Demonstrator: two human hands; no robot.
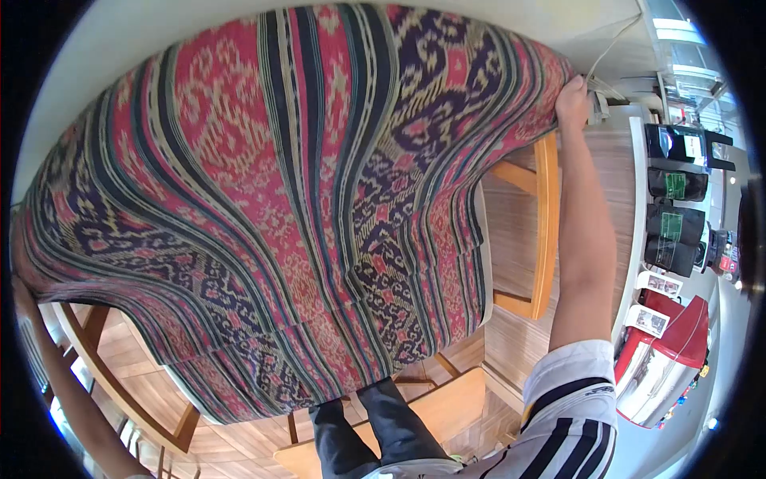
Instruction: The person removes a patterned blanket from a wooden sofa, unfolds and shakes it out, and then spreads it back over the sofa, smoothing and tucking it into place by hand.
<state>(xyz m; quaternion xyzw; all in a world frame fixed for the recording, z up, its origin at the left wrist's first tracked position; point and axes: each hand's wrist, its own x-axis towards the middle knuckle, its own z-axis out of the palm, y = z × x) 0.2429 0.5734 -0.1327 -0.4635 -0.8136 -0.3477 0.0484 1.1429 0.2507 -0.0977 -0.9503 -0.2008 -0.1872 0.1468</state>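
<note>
A large woven ikat cloth (239, 144), striped in red, black and cream, spreads between my two outstretched arms. Its upper part is raised and stretched wide, while the lower part lies over a seat whose pale edge (488, 271) shows at the right. At the cloth's upper right corner, my right hand (571, 104) is closed on the fabric. My left hand (22, 291) is at the far left edge of the view, by the cloth's left corner; its fingers are mostly hidden by the cloth and the dark rim of the lens.
Wooden armrests (546, 223) flank the seat, with a second one (120, 383) at the left. A counter to the right holds black pouches (674, 231) and a red and silver machine (662, 359). A thin cable (614, 44) runs along the wall. Below is a wooden stool or bench (455, 407).
</note>
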